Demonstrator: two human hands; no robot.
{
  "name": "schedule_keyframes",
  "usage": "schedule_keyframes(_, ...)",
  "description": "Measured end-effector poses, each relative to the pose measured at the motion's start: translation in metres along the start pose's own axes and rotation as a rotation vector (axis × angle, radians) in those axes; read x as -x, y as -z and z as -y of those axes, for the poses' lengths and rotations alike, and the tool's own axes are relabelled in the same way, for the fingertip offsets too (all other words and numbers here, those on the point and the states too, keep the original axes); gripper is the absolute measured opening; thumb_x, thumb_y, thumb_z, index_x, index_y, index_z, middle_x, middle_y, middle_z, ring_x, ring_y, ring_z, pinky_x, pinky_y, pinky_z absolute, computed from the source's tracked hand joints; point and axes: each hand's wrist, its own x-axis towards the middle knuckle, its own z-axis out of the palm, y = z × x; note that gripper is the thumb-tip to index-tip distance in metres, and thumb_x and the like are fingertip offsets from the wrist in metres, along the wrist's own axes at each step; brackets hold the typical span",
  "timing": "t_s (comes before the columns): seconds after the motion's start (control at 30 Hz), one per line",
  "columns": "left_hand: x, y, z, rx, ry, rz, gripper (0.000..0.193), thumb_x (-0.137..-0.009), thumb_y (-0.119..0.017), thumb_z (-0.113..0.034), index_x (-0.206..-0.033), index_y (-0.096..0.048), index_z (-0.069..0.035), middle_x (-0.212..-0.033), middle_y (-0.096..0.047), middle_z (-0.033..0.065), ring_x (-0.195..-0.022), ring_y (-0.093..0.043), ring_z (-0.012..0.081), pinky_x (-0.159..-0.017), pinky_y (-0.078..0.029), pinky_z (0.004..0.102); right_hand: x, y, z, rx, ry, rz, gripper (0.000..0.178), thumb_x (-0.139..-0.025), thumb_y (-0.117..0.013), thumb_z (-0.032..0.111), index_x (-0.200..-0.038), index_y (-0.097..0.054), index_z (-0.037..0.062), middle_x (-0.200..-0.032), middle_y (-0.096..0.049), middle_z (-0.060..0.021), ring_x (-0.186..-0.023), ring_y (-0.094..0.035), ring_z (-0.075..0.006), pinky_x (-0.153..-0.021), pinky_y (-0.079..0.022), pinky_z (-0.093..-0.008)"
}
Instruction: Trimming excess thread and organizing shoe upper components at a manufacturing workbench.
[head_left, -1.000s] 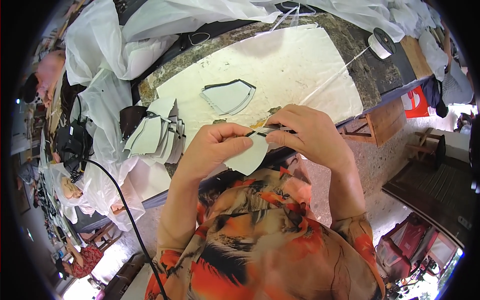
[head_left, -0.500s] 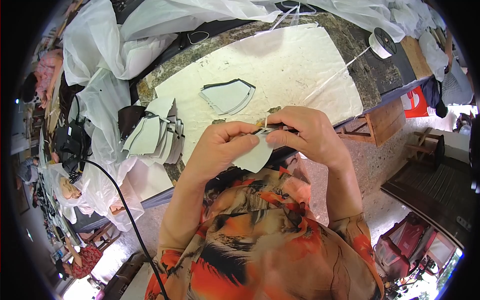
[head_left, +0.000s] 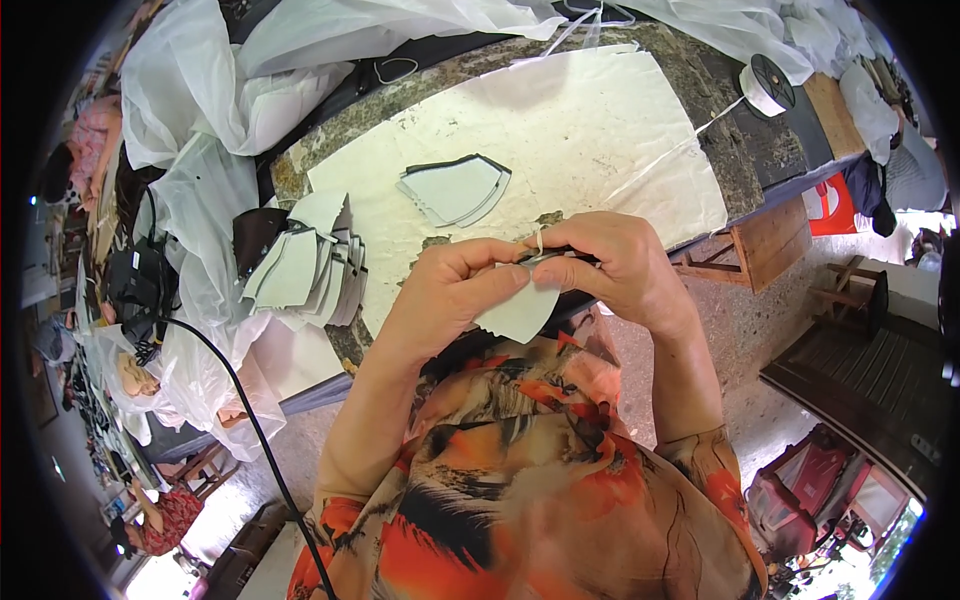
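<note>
A pale grey-white, curved piece of lined material [head_left: 522, 310] with a dark upper edge is held over the near edge of the table. My left hand [head_left: 435, 290] pinches its upper edge from the left, thumb on the pale face. From the right, my right hand [head_left: 628, 265] grips the same dark edge with thumb and fingers. Between my fingertips a narrow white strip [head_left: 540, 240] stands up in a small loop. A white tape [head_left: 660, 170] runs from near my right hand toward a spool [head_left: 765, 88] at the far right.
Several similar dark-edged pieces [head_left: 455, 190] lie on a large white sheet [head_left: 560, 120] beyond my hands. At the left is a fanned pile of pieces [head_left: 300, 270]. Clear plastic bags [head_left: 205, 210] and a black cable [head_left: 230, 370] lie farther left. A wooden stool [head_left: 745, 250] stands right.
The held piece and my left fingertips have shifted slightly to the right. My right hand has barely moved, and both hands keep their grip.
</note>
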Motion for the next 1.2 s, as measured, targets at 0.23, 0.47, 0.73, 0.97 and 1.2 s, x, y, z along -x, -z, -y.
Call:
schedule_keyframes(0.23,0.0,0.002,-0.004,0.021,0.007,-0.015,0.022,-0.095,-0.07,-0.014,-0.113,-0.073,0.0,-0.083,-0.064,-0.0074,-0.069,-0.05,-0.0004,-0.059,-0.038,0.0186,-0.004,-0.003,0.004,-0.295,-0.296,-0.139,0.03,-0.089,-0.076,0.026,-0.106,-0.07,0.0014,-0.086,-0.07,-0.0086,-0.074,-0.062,-0.0165,-0.069,-0.05,-0.0299)
schedule_keyframes(0.47,0.02,0.01,0.0,-0.092,-0.044,0.043,0.024,-0.094,-0.072,-0.016,-0.114,-0.074,-0.003,-0.072,-0.055,-0.0107,-0.065,-0.044,0.0005,-0.057,-0.035,0.02,-0.007,-0.009,0.019,-0.302,-0.405,-0.008,0.032,-0.087,-0.075,0.016,-0.112,-0.067,-0.0017,-0.093,-0.068,-0.0053,-0.082,-0.058,-0.0089,-0.075,-0.049,-0.0252)
schedule_keyframes(0.73,0.096,0.078,-0.058,-0.593,-0.254,-0.546,0.027,-0.096,-0.07,-0.022,-0.117,-0.074,-0.004,-0.091,-0.075,0.0085,-0.076,-0.066,0.0117,-0.067,-0.05,0.0276,0.004,-0.014,0.013,-0.221,-0.274,-0.085,0.024,-0.088,-0.064,-0.003,-0.111,-0.067,-0.0023,-0.099,-0.072,-0.0123,-0.092,-0.069,-0.0188,-0.083,-0.053,-0.0297)
schedule_keyframes(0.97,0.089,0.075,-0.061,-1.109,-0.679,-0.849,0.039,-0.09,-0.074,-0.019,-0.126,-0.068,-0.005,-0.117,-0.065,0.0144,-0.111,-0.06,0.0314,-0.098,-0.045,0.0382,-0.005,-0.02,0.021,0.055,0.102,-0.015,0.028,-0.085,-0.067,-0.003,-0.112,-0.07,0.0051,-0.097,-0.073,-0.009,-0.082,-0.068,-0.0252,-0.074,-0.052,-0.0324)
schedule_keyframes(1.2,0.024,0.026,-0.027,-0.046,-0.123,-0.055,0.042,-0.098,-0.067,-0.015,-0.136,-0.06,-0.001,-0.122,-0.064,0.0054,-0.105,-0.059,0.0128,-0.095,-0.046,0.0272,0.001,-0.023,0.032,0.004,0.206,0.025,0.033,-0.079,-0.07,0.0,-0.11,-0.07,0.0099,-0.09,-0.069,-0.0076,-0.082,-0.066,-0.0298,-0.073,-0.052,-0.0386)
